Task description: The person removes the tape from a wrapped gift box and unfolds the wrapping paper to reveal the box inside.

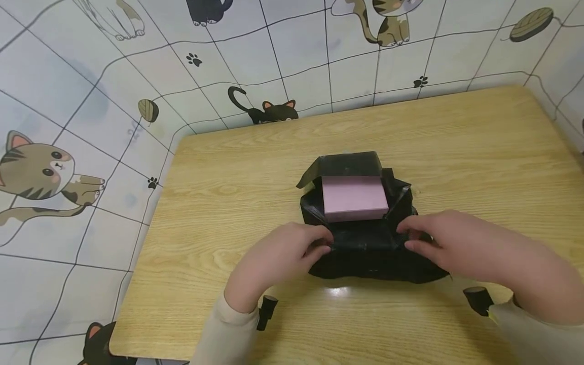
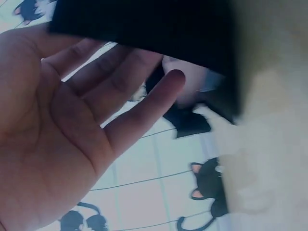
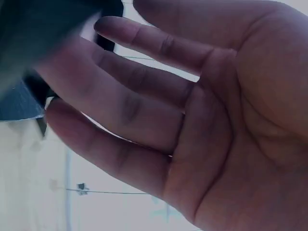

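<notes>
A pale pink box sits in a crumpled black paper wrapper, whose far flap stands folded back above the box. At the wrapper's near left edge, my left hand pinches the paper between thumb and index finger. In the left wrist view a black panel hides the fingertips, and the little finger reaches out straight. My right hand touches the wrapper's near right side, thumb and index finger apart. The right wrist view shows its fingers stretched out beside the dark paper, partly blurred.
The wrapper lies on a light wood table. A wall with a grid and cartoon cats runs behind and along the left. Small black pieces show at both wrists, beside the cream sleeves.
</notes>
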Demonstrator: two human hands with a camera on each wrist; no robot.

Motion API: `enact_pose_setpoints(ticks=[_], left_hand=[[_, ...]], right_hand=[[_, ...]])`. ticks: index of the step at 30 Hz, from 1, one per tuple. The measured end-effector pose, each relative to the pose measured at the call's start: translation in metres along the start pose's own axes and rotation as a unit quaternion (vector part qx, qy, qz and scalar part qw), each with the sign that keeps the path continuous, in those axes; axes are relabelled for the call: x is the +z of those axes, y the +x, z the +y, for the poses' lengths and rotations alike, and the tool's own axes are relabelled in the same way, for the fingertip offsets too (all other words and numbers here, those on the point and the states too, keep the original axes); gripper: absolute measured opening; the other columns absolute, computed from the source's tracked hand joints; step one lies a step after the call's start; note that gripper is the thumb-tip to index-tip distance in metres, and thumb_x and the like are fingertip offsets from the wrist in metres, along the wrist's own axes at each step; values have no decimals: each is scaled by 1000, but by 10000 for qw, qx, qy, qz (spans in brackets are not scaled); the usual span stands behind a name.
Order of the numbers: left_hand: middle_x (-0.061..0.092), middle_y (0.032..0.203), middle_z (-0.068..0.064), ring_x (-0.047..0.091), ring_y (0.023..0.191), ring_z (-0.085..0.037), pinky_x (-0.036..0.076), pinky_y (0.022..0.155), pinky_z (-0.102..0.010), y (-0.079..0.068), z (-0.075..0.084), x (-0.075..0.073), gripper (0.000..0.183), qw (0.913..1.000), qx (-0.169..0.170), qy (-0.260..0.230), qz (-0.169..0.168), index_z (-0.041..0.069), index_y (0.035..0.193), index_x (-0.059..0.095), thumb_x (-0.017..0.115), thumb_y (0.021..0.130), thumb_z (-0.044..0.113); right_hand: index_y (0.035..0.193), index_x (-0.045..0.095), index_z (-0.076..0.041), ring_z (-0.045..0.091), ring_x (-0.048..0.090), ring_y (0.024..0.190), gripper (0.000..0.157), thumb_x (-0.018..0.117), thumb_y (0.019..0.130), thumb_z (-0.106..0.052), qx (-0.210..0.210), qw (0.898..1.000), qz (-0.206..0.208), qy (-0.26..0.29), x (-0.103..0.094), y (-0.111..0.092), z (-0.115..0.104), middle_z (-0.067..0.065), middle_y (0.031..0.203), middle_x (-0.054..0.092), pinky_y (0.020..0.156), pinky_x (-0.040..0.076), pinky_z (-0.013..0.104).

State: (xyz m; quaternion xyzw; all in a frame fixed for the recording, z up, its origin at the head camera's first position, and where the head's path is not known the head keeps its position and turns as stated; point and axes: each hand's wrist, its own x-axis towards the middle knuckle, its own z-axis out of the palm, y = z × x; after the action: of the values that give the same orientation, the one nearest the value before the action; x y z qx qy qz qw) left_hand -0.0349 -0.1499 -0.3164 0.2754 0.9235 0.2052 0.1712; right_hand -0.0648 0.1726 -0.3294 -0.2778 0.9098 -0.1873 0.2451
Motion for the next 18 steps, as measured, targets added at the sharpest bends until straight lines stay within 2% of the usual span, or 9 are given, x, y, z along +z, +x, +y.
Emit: enact_pose_setpoints(ticks=[2, 5, 8, 10, 12, 15, 18], left_hand=[[76, 118, 4, 71, 99, -9, 59, 92, -30, -5, -5, 10, 24, 9995, -133, 187, -237, 14, 126, 73, 69, 106, 28], [70, 138, -2, 69, 124, -18, 58, 104, -34, -10, -12, 26, 36, 9962, -262, 701, -455, 13, 134, 71, 73, 103, 31], [64, 148, -6, 63, 135, -24, 56, 110, -36, -10, -18, 38, 43, 9917, -201, 1185, -447, 14, 137, 70, 76, 100, 35], [61, 153, -10, 59, 141, -27, 53, 114, -38, -9, -22, 41, 46, 9913, -184, 1251, -359, 14, 139, 69, 76, 101, 38], [61, 153, -12, 59, 141, -29, 52, 115, -40, -3, -26, 39, 46, 9933, -222, 1118, -174, 11, 140, 68, 73, 103, 38], [58, 156, -14, 56, 146, -30, 47, 121, -43, 11, -34, 30, 49, 9973, -498, 528, 120, 6, 148, 61, 65, 107, 34], [52, 162, -15, 51, 151, -29, 42, 125, -45, 30, -43, 24, 56, 9963, -750, -210, 372, 3, 159, 47, 59, 110, 29]], right_hand=[[138, 66, -5, 22, 74, 104, 49, 77, 98, -32, 40, 9997, -221, -20, 12, 0, 5, 7, 124, 75, 86, 62, 49], [141, 62, 0, 40, 70, 120, 64, 83, 92, -36, 90, 9982, -558, -178, 29, 3, 10, 23, 141, 64, 96, 58, 58], [142, 60, 2, 43, 69, 120, 70, 85, 90, -37, 6, 9973, -628, -374, 40, 5, 12, 28, 144, 58, 95, 59, 58], [142, 60, 5, 43, 69, 119, 69, 85, 91, -35, -160, 9978, -380, -518, 41, 8, 12, 29, 143, 58, 94, 59, 57], [142, 58, 8, 41, 71, 118, 66, 83, 94, -30, -299, 9974, 48, -648, 37, 13, 11, 28, 141, 60, 94, 60, 56], [148, 50, 13, 38, 74, 112, 65, 77, 100, -22, -322, 9955, 606, -651, 25, 24, 8, 30, 139, 63, 95, 59, 58], [155, 39, 15, 26, 75, 97, 67, 68, 105, -19, -155, 9965, 757, -325, 13, 36, 7, 25, 124, 71, 92, 59, 57]])
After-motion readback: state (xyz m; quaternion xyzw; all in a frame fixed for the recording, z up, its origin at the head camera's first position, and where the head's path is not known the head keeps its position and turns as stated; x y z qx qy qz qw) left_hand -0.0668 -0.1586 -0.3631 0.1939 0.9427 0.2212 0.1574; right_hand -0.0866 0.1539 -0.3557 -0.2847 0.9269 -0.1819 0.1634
